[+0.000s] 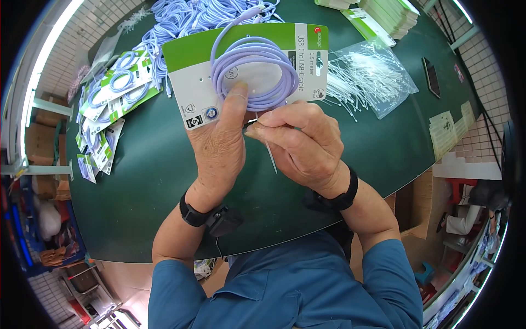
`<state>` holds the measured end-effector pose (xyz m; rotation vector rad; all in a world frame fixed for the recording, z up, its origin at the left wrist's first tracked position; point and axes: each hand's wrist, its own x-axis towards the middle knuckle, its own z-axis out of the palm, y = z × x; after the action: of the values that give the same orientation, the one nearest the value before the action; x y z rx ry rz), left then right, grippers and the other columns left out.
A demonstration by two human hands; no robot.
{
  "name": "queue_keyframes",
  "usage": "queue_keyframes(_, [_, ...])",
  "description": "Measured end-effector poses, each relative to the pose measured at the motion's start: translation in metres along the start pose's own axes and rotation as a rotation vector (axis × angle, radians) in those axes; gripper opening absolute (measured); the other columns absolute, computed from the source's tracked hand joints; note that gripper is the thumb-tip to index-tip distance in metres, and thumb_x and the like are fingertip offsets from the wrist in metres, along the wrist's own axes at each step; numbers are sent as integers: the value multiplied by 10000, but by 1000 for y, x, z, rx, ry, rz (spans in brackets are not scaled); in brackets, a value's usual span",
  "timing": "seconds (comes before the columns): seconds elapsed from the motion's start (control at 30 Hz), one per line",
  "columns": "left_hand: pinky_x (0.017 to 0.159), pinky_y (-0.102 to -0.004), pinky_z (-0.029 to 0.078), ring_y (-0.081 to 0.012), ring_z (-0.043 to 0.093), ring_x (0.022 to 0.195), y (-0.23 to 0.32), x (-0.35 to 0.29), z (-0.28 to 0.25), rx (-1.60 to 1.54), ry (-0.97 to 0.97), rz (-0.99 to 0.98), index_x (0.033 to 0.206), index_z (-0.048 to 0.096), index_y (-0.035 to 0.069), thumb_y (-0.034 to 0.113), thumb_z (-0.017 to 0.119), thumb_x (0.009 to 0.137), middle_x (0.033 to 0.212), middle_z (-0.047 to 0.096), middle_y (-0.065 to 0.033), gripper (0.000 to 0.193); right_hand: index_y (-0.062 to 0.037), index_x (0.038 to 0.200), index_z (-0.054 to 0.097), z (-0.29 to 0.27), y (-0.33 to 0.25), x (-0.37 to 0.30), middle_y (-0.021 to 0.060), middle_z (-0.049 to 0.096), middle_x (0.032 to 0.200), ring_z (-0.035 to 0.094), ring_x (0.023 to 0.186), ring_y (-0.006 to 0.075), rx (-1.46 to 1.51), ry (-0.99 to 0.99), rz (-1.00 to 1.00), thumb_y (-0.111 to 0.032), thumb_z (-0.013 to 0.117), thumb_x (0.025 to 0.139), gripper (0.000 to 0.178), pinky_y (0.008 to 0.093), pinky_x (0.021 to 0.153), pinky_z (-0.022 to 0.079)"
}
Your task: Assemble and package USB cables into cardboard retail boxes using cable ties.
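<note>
A coiled lavender cable point(256, 46) lies against a green and white packaging card point(192, 63), held up above the table. My left hand point(219, 131) grips the card near its lower edge, with the thumb pressed over the coil. Below the coil, my right hand point(307, 137) pinches a thin white cable tie point(272, 158) between thumb and forefinger. The tie's tail hangs down from the fingertips. Its upper end meets the bottom of the coil; how it passes through the card is hidden.
Loose lavender cables point(186, 19) heap at the back of the dark green table point(378, 148). Carded cables point(115, 93) pile at the left. A clear bag of white cable ties point(372, 74) lies right, near stacked blank cards point(389, 16), a phone point(431, 77) and paper slips point(450, 129).
</note>
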<state>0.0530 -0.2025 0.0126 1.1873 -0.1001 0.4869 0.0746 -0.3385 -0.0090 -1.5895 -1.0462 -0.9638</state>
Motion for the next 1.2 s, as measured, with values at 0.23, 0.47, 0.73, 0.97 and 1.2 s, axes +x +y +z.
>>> queue_keyframes(0.23, [934, -408, 609, -242, 661, 1157, 3, -1, 0, -60, -5, -77, 1451, 425, 16, 71, 608, 1017, 1335, 589, -144, 473, -66, 909, 732, -2, 1, 1, 60, 679, 965, 694, 798, 187, 27, 34, 67, 39, 903, 693, 295, 281, 652, 573])
queue_keyframes(0.47, [800, -348, 651, -247, 707, 1074, -4, 1, -5, -65, 2, -98, 1459, 421, -1, 61, 580, 1014, 1297, 624, -170, 476, -58, 907, 730, -2, -3, 1, 71, 673, 974, 692, 793, 193, 59, 6, 40, 50, 900, 694, 293, 287, 664, 581])
queue_keyframes(0.73, [727, -325, 673, -243, 724, 1034, -5, 3, -6, -51, 13, -107, 1478, 406, 1, 50, 572, 1003, 1299, 632, -174, 506, -51, 918, 726, -1, 0, -3, 76, 665, 1003, 685, 739, 204, 119, -25, -6, 51, 890, 708, 285, 299, 611, 557])
queue_keyframes(0.97, [770, -335, 651, -223, 708, 1051, -5, 1, -1, -48, 16, -65, 1443, 449, -4, 52, 587, 1007, 1283, 636, -162, 460, -45, 939, 713, -1, 3, 0, 82, 696, 958, 693, 714, 214, 156, -21, -11, 48, 886, 718, 295, 294, 590, 552])
queue_keyframes(1.2, [730, -316, 622, -184, 709, 958, -8, -12, 0, 16, 23, -100, 1304, 567, -36, 55, 634, 995, 1182, 675, -133, 329, -29, 997, 691, -2, 4, 3, 87, 721, 849, 708, 717, 156, 107, -10, 158, 35, 867, 764, 299, 271, 582, 552])
